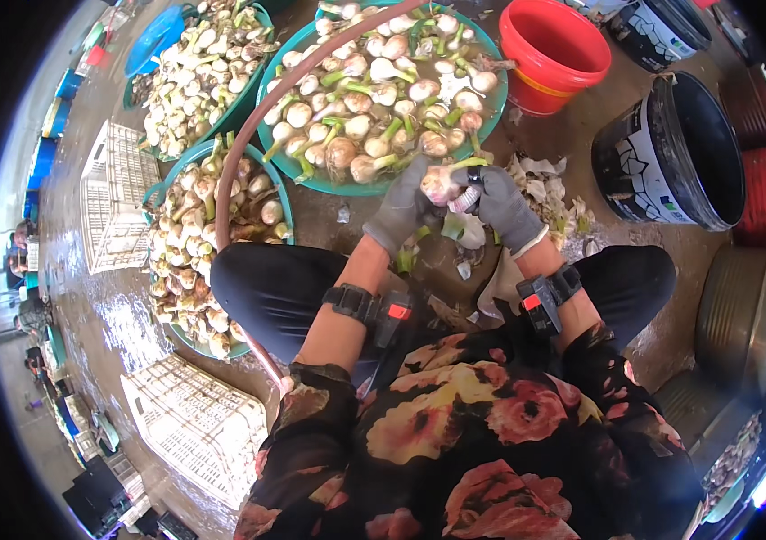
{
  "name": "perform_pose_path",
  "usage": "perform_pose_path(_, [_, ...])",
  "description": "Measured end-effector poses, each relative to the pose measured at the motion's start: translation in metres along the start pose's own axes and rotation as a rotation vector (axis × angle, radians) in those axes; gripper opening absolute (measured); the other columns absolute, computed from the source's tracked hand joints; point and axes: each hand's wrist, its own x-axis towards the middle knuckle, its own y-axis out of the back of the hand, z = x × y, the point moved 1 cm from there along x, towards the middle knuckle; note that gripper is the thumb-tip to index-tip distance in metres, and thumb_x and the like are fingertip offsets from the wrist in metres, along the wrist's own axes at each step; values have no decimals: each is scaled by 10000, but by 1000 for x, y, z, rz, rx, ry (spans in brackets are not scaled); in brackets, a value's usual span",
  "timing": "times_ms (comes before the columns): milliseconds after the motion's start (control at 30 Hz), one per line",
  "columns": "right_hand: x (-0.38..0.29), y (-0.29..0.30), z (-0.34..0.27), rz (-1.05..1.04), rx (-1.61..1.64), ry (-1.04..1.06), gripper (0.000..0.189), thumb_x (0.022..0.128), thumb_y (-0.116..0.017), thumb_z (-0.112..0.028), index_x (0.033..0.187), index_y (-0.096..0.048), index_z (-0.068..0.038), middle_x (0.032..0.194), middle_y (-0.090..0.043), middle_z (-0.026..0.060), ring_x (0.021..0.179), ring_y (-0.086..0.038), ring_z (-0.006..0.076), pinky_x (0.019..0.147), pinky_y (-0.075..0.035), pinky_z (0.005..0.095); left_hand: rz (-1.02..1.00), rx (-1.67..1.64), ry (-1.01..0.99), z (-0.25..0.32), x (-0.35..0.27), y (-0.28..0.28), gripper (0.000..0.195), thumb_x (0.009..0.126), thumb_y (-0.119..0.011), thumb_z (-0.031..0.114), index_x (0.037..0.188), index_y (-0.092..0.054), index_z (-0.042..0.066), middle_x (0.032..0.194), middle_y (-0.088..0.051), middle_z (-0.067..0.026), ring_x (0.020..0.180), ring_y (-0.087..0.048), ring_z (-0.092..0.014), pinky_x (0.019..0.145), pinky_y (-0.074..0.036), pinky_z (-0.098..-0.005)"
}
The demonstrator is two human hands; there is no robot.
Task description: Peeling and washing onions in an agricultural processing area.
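Between my gloved hands, above the wet floor, is a garlic bulb (438, 185) with a short green stem and purplish skin. My left hand (404, 206) grips the bulb from its left side. On the other side, my right hand (506, 202) has its fingers closed at the stem and a small pale ribbed thing; a dark item, too small to identify, shows at its fingertips. Just beyond the hands stands a round teal tub (383, 191) of garlic bulbs in water. Peeled skins (545, 196) and green stem ends lie on the floor beside and below my right hand.
A teal tub (290, 202) of bulbs stands at left, another (261, 61) behind it. A brown hose (224, 182) arches over them. White plastic crates (120, 202) lie farther left. A red bucket (552, 57) and black buckets (666, 155) stand at right. People are in the left distance.
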Motion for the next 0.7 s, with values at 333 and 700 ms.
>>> perform_pose_path(333, [8,30,62,59,-640,-160,211,672,-589,-85,859,-582,13,702,-600,54,622,-564,129,547,-442,252,-65,-245,186,-8,11,-6,595,784,-309,600,1009,-499,83,787,-562,-25,559,-507,-75,405,-351,-161])
perform_pose_path(700, [-19,45,27,117,-624,506,124,723,-575,-82,818,-591,-5,706,-592,91,614,-554,147,555,-431,254,98,-76,-324,-25,30,-7,425,832,-415,394,984,-507,7,807,-559,-58,656,-544,-150,560,-446,-262])
